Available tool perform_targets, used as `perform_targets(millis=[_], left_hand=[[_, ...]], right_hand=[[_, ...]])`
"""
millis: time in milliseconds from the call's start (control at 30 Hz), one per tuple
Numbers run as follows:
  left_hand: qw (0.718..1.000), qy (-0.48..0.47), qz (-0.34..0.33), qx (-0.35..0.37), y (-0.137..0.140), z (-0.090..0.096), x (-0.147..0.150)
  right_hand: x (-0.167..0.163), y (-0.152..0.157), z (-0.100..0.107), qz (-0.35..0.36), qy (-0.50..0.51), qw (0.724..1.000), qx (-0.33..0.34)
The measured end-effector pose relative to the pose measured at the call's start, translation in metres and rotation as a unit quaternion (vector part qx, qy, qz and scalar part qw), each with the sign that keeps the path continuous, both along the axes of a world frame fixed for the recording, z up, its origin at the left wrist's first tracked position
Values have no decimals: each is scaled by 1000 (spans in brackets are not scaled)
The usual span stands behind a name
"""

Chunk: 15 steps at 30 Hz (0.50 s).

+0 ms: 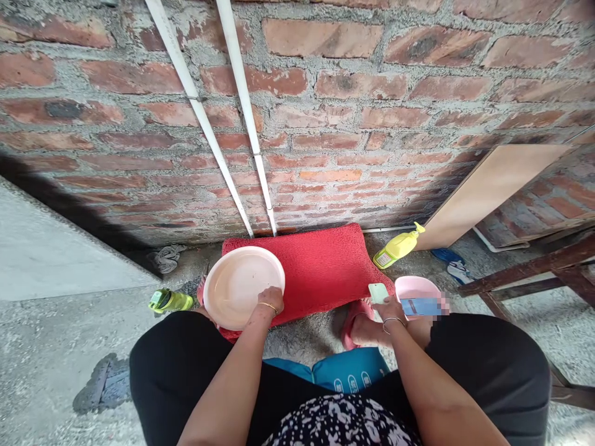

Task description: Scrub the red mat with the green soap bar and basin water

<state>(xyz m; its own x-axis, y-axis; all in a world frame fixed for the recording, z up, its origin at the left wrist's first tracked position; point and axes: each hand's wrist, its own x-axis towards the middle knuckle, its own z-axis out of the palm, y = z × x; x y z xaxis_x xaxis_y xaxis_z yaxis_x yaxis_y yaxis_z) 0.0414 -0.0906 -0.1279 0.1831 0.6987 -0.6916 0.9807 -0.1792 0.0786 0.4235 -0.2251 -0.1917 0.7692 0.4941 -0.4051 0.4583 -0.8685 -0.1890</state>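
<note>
My left hand [271, 299] is closed on the right rim of a round pale pink basin [244, 254], which appears to have shallow water in it. The basin sits on the left part of a red textured cloth [320, 263] laid over a low support that I cannot see. My right hand [391, 308] has its fingers on a flat light green rectangular piece [378, 293] with a small hole at its edge. Just right of that hand is a small pink tub [413, 284], with a blue-faced flat rectangle [421, 308] in front of it, partly pixelated.
A yellow pump bottle [397, 248] leans near the cloth's right end. On the left floor are a green bottle [171, 301] and a grey rag [166, 257]. White pipes [246, 111] run down the brick wall. A board [493, 192] and wooden frame [530, 272] stand right.
</note>
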Motion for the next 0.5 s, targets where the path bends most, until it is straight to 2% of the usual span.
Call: perform_targets(millis=[300, 433, 500], left_hand=[[1000, 3, -4, -8, 0, 1, -1], [1000, 6, 1, -7, 1, 1, -1], [1000, 5, 2, -9, 1, 1, 0]], right_hand=[[-3, 7, 10, -63, 9, 997, -39], [4, 7, 9, -86, 0, 996, -16], [3, 9, 7, -69, 0, 998, 8]])
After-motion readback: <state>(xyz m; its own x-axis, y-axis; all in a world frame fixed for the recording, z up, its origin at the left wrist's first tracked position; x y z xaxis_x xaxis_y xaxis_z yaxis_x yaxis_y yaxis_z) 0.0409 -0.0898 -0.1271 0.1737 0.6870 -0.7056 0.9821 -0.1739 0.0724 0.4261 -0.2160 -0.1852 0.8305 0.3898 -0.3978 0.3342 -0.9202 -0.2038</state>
